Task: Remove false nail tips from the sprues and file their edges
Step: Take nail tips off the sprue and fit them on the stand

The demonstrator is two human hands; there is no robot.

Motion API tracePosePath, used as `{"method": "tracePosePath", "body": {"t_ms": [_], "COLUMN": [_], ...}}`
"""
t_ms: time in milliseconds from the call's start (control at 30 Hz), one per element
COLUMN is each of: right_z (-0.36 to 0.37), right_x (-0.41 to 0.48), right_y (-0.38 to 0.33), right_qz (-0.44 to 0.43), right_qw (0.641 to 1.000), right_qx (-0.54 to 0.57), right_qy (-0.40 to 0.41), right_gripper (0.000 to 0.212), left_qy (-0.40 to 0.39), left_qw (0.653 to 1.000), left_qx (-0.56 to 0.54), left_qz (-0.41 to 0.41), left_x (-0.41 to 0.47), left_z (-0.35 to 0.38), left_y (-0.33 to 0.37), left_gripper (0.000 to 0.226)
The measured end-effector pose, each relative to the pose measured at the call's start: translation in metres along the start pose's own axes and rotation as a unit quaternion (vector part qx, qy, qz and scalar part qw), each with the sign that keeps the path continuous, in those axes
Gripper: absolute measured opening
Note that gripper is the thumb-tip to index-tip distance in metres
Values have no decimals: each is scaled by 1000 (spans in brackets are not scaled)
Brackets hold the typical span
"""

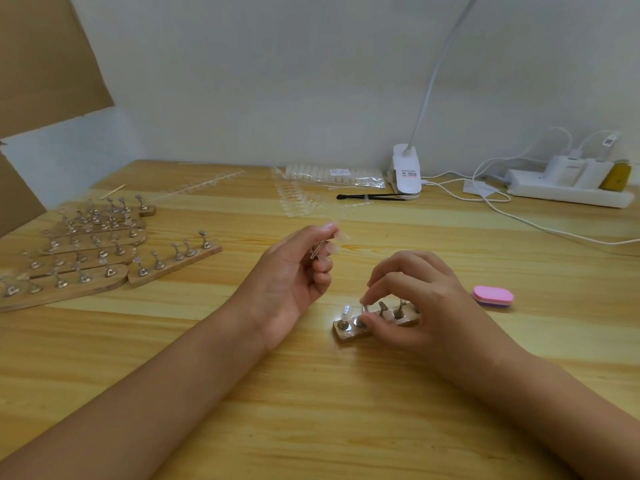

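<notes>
My left hand [294, 271] is raised over the middle of the table and holds a short clear sprue piece [325, 245] with a few nail tips between thumb and fingers. My right hand [415, 306] hovers over a small wooden holder strip [346, 336] with metal pegs and pinches a clear nail tip [364, 307] on the second peg from the left. A nail tip [345, 311] stands on the first peg. A pink and purple buffer block [493, 296] lies to the right of that hand.
Several wooden peg strips [79, 258] lie at the left. Clear sprues [298, 200] and a bag of tips [332, 174] sit at the back, near a black tool [370, 196], a clip lamp [407, 173], cables and a power strip [568, 192].
</notes>
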State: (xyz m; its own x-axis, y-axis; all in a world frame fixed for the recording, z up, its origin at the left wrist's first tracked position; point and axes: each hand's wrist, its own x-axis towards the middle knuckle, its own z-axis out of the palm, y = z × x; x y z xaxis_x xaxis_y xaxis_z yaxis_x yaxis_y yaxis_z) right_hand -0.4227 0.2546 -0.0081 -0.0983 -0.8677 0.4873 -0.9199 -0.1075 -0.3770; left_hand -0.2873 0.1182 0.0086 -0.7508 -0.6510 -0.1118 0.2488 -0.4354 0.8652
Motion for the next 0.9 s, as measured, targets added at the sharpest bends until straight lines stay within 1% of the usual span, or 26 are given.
{"method": "tracePosePath", "body": {"t_ms": [67, 133, 200, 267, 333, 400, 433, 500, 600, 667, 733, 767, 833, 900], "right_z": [-1, -4, -9, -13, -14, -15, -16, -18, -19, -19, -19, -19, -18, -16], "right_x": [-2, -2, 0, 1, 1, 1, 1, 2, 3, 4, 4, 4, 4, 4], "right_y": [-2, -2, -4, -6, -8, -9, -9, -9, -8, -8, -8, -8, -7, -7], "right_qz": [26, 52, 88, 121, 138, 139, 138, 141, 145, 152, 168, 174, 180, 184], "right_qw": [999, 997, 990, 978, 965, 952, 947, 937, 927, 907, 879, 868, 858, 853], "right_qx": [14, 48, 100, 149, 201, 251, 271, 303, 337, 384, 440, 460, 479, 488], "right_qy": [-12, 7, 51, 83, 96, 104, 106, 99, 83, 76, 69, 63, 49, 36], "right_gripper": [26, 36, 32, 25, 23, 20, 20, 20, 11, 8, 8, 8, 9, 12], "left_qy": [-2, -11, -26, -46, -72, -87, -91, -97, -101, -113, -133, -145, -163, -165], "left_qw": [1000, 999, 998, 992, 983, 979, 979, 980, 983, 985, 986, 984, 980, 978], "left_qx": [9, 21, 46, 98, 142, 154, 152, 142, 129, 110, 90, 88, 98, 113], "left_qz": [12, 24, 42, 69, 91, 100, 100, 98, 84, 66, 50, 47, 49, 63], "left_x": [-1, -2, -4, -6, -9, -12, -13, -14, -16, -17, -19, -20, -22, -23], "left_z": [1, 2, 3, 4, 7, 9, 10, 11, 13, 14, 15, 15, 16, 18], "left_y": [0, -1, -2, -3, -5, -7, -7, -6, -3, -2, -1, -1, -2, -3], "left_gripper": [17, 26, 27, 19, 9, 3, 1, 4, 9, 7, 2, 4, 4, 5]}}
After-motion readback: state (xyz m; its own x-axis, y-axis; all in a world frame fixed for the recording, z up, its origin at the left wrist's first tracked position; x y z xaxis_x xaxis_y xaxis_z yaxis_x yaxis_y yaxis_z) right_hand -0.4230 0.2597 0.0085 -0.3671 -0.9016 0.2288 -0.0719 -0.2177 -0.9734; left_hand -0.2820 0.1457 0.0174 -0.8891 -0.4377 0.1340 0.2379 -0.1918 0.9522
